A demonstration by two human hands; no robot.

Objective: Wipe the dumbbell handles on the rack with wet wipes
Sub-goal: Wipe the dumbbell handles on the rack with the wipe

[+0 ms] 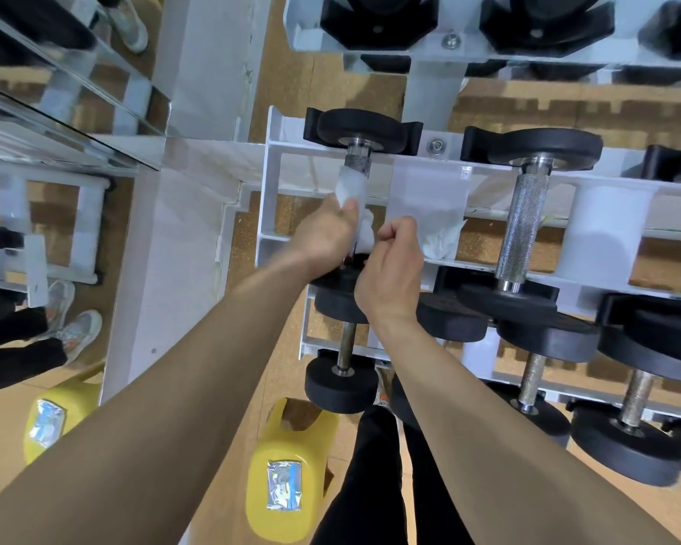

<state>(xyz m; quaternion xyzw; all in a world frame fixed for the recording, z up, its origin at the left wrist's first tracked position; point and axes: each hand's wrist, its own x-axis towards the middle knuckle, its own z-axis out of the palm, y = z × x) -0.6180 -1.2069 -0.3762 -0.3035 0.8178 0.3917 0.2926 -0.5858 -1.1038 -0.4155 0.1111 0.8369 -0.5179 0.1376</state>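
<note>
A black dumbbell lies across the middle tier of the white rack [268,190], its knurled metal handle [359,161] showing only near the far plate. A white wet wipe [350,188] is wrapped round that handle. My left hand [325,234] grips the wipe and the handle through it, thumb on top. My right hand [392,269] is just to the right with curled fingers, touching the trailing end of the wipe; what it holds is hidden. A second crumpled wipe [441,239] lies on the rack rail to the right. The neighbouring dumbbell handle [521,226] is bare.
More black dumbbells [622,387] fill the lower tier and the upper tier [378,17]. A yellow kettlebell [288,474] with a wipe packet on it stands on the floor below my arms. A mirror [56,112] at the left reflects the rack and legs.
</note>
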